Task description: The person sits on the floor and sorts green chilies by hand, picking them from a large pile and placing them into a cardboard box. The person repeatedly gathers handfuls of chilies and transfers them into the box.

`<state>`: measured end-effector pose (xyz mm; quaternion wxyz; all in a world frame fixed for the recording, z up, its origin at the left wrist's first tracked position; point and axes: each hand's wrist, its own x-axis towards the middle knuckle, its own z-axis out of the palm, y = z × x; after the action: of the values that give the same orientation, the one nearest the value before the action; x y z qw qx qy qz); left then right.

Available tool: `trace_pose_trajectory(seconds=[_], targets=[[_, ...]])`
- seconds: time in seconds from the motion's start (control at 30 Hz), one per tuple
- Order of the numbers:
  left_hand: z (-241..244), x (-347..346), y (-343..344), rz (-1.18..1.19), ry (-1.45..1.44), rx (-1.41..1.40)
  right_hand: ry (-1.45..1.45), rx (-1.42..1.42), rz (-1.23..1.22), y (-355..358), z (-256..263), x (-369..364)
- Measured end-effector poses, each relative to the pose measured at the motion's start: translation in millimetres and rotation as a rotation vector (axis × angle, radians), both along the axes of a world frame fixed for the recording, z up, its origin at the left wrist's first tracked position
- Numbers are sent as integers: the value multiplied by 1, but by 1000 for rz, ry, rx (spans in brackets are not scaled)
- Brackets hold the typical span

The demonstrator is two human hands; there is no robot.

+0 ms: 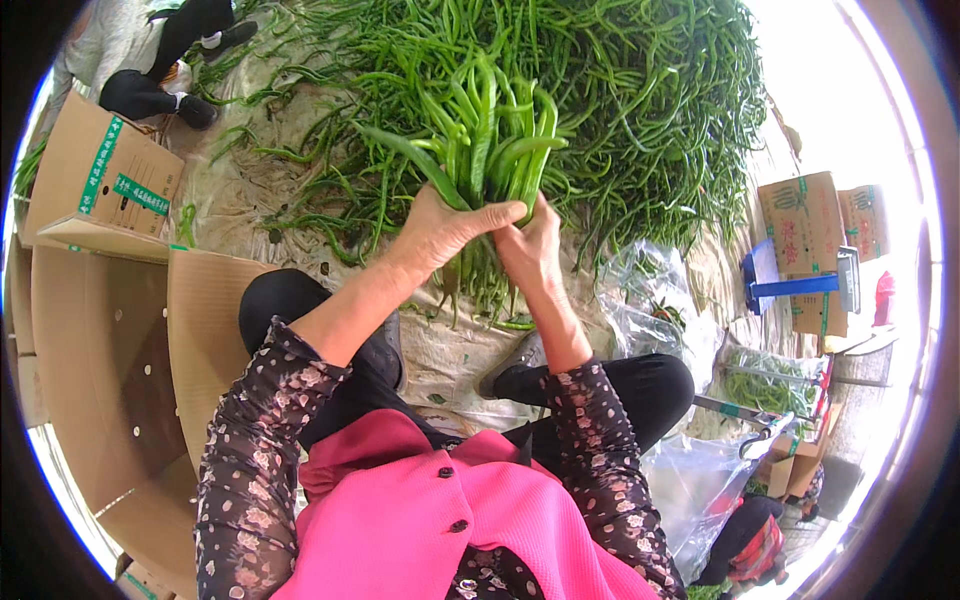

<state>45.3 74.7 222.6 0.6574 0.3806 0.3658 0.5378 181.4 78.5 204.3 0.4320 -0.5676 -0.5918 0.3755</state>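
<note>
Both my hands grip one bundle of long green chili peppers [484, 142] held upright in front of my knees. My left hand [442, 225] wraps the bundle from the left, its thumb lying across the front. From the right, my right hand [532, 240] closes around the same bundle, its fingers partly hidden behind the peppers. The lower ends of the bundle hang below my hands. Beyond it spreads a large heap of loose long green peppers [645, 97] on a pale ground sheet [262, 180].
An open cardboard box [97, 337] stands at my left. On the right lie clear plastic sheeting [645, 300], a blue platform scale [795, 285], printed cartons [806, 217] and a plastic-lined container of peppers [772, 382]. Other people sit at upper left [142, 82] and lower right [742, 540].
</note>
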Motion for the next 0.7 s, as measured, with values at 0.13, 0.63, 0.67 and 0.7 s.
trace_pose_trajectory(seconds=[0.13, 0.63, 0.67, 0.7], targets=[[-12, 2, -10, 21, 42, 63, -56, 50, 80, -8, -10, -3], [19, 8, -7, 99, -107, 231, -252, 268, 155, -45, 43, -6], [23, 7, -6, 126, -149, 255, -242, 287, 179, -46, 54, -12], [31, 1, -7, 152, -188, 279, -230, 305, 201, -47, 65, -19]])
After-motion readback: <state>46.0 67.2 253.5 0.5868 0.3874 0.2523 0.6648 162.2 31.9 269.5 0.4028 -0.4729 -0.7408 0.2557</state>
